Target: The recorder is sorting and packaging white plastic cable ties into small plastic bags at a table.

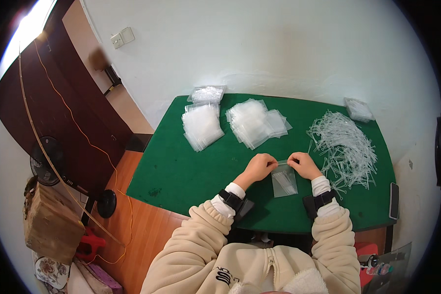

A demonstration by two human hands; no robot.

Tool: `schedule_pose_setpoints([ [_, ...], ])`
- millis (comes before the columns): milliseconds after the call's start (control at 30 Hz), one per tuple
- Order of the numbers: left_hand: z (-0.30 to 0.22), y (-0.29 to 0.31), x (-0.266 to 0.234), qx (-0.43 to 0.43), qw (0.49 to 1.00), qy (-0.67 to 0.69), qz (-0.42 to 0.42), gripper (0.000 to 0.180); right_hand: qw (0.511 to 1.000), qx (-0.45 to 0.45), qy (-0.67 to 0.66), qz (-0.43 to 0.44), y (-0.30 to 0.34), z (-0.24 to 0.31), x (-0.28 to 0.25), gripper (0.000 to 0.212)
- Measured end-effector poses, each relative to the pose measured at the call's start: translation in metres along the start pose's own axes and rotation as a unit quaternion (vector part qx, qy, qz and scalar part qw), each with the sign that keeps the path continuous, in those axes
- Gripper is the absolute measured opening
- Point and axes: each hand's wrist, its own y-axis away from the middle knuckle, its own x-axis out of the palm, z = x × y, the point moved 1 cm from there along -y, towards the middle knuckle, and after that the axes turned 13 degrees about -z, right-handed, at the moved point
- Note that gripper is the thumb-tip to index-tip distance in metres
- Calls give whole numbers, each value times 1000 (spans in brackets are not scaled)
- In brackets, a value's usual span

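Observation:
Between my hands is a small clear zip bag with several thin clear plastic pieces inside, its top edge away from me. My left hand pinches the bag's top left corner, fingers closed. At the top right corner, my right hand pinches it the same way. To the right lies a big loose heap of thin clear plastic sticks with looped ends. Ahead of my hands is a spread pile of clear bags, with another stack of bags to its left.
The green-covered table stands against a white wall. Packed bundles lie at its back left and back right. A phone rests at the right edge. On the left are a cardboard box, a black fan and an orange cord.

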Motion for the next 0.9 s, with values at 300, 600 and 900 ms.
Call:
schedule_pose_setpoints([
  [300, -2, -1, -3, -20, 999, -28, 8, 13, 999, 34, -16, -11, 0, -14, -4, 14],
  [600, 0, 1, 1, 32, 998, -42, -16, 12, 995, -86, 20, -36, 1, 10, 6, 10],
  [900, 0, 0, 4, 52, 998, -27, -17, 11, 994, -102, 25, -3, 2, 7, 12, 10],
])
